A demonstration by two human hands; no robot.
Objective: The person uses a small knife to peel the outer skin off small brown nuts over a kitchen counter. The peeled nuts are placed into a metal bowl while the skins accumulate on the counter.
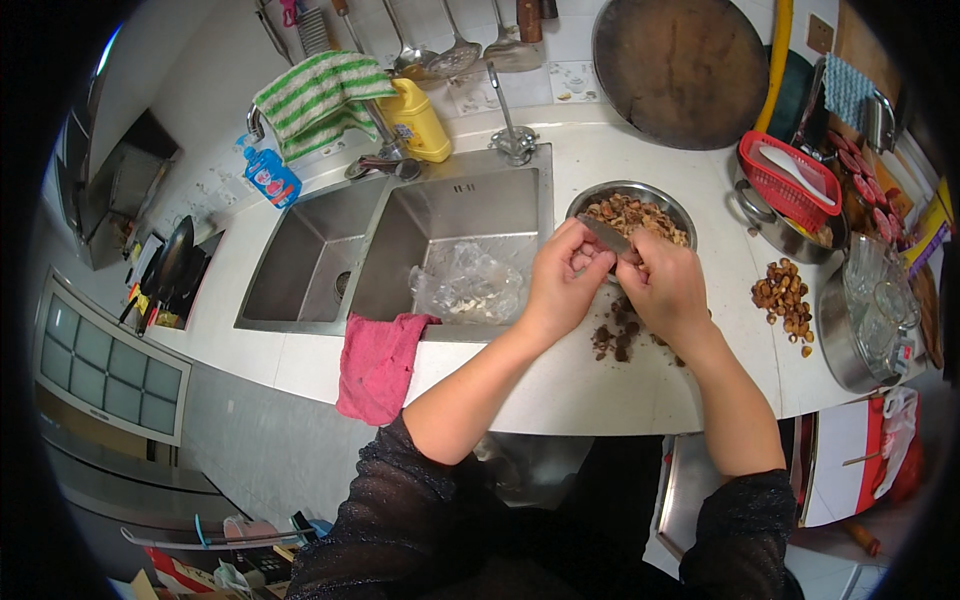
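Both hands meet over the near rim of a steel bowl (pixel 690 210), which is filled with brown and tan cut pieces (pixel 637 213) that look like mushroom. My right hand (pixel 666 279) grips a short knife, its grey blade (pixel 606 234) pointing left across the fingers of my left hand (pixel 568 271). My left thumb and fingers are curled in close under the blade, around a small dark piece mostly hidden by the fingers. Below the hands, dark brown scraps (pixel 619 337) lie on the white counter (pixel 600 397). A heap of small brown mushroom-like caps (pixel 784 296) lies to the right.
Left of the bowl is a steel double sink (pixel 360 247) with a clear plastic bag (pixel 472 281) inside. A pink cloth (pixel 382 367) drapes over the counter edge. At right stand a red basket (pixel 787 180) on a steel pot and a steel basin (pixel 847 330) with glassware.
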